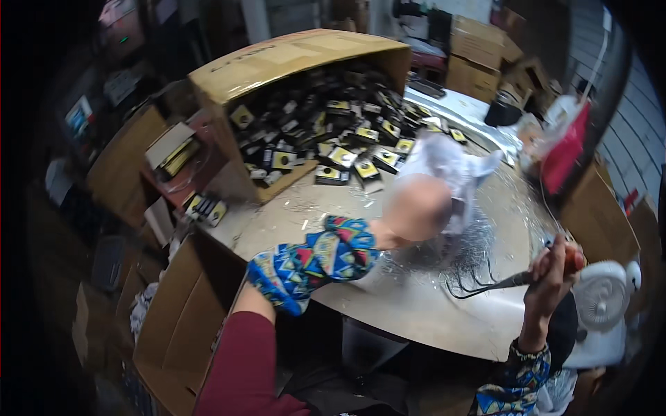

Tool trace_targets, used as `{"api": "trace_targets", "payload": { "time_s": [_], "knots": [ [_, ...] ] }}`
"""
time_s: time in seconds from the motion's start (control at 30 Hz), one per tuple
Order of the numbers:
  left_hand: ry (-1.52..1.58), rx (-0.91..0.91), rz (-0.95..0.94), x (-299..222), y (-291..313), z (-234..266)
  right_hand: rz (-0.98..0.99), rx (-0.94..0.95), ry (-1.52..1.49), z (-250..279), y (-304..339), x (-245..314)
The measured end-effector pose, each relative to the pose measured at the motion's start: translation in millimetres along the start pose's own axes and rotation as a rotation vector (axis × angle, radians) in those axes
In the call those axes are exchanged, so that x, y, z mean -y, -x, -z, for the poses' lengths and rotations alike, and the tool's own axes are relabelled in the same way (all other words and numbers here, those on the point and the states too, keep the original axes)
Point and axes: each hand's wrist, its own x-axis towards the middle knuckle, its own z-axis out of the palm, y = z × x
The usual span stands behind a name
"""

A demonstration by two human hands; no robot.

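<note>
My right hand (pixel 549 274) is closed around the handle of a small hand rake (pixel 510 281) with curved dark tines. Its tines hang just over the near edge of the table, pointing left. My left hand (pixel 416 208) reaches over the tabletop, against or right in front of a crumpled white plastic bag (pixel 444 163). Blur smears its fingers, so their grip on the bag is unclear. Below the bag lies a tangled heap of thin, silvery, wire-like pieces (pixel 472 246). Patterned blue sleeve covers sit on both my forearms.
A large cardboard box (pixel 298 59) lies on its side at the back, small black-and-yellow boxes (pixel 340 156) spilling from it onto the table (pixel 291 215). An open carton (pixel 173 319) stands at the lower left. A white fan (pixel 600 298) is close by my right hand.
</note>
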Motion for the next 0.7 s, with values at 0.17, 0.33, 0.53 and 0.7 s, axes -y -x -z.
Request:
{"api": "trace_targets", "payload": {
  "time_s": [0.17, 0.33, 0.53, 0.7],
  "knots": [
    [-0.234, -0.205, -0.276, -31, -51, 33, -0.045, -0.214, -0.197, -16, 3, -14],
    [-0.181, -0.441, -0.287, -28, -78, 89, 0.188, -0.328, -0.427, -37, -21, 11],
    [0.164, -0.092, 0.226, 19, -29, 90, 0.164, -0.3, -0.446, -59, -46, 16],
    [0.205, 0.082, 0.534, 68, 33, 48, 0.157, -0.129, -0.288, -63, -31, -5]
  ]
}}
